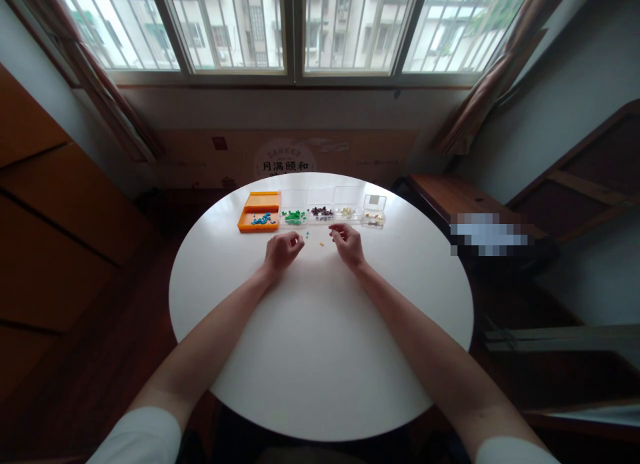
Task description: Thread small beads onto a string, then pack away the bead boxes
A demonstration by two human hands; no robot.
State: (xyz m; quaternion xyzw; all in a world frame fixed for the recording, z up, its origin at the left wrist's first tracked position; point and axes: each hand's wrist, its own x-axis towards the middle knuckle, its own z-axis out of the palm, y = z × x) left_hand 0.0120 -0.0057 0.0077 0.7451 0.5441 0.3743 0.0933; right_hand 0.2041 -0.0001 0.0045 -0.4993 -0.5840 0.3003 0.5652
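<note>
My left hand [284, 249] rests on the white table with its fingers curled and the thumb against them. Whatever it may hold is hidden. My right hand [349, 245] is closed in a loose pinch just in front of the clear boxes; anything between the fingertips is too small to name. Between the hands lie a tiny blue piece [307, 235] and small yellow-orange pieces [321, 244]. Beyond them stand an open orange box [243, 227] with blue pieces [262, 219], and clear boxes with green pieces [294, 217], dark brown pieces [321, 212] and cream pieces [347, 212].
A small clear box [375, 203] with an open lid stands at the right end of the row. The round white table [320, 357] extends toward me. Behind it is a printed panel [200, 151] under the window; a wooden bench [440, 187] stands at right.
</note>
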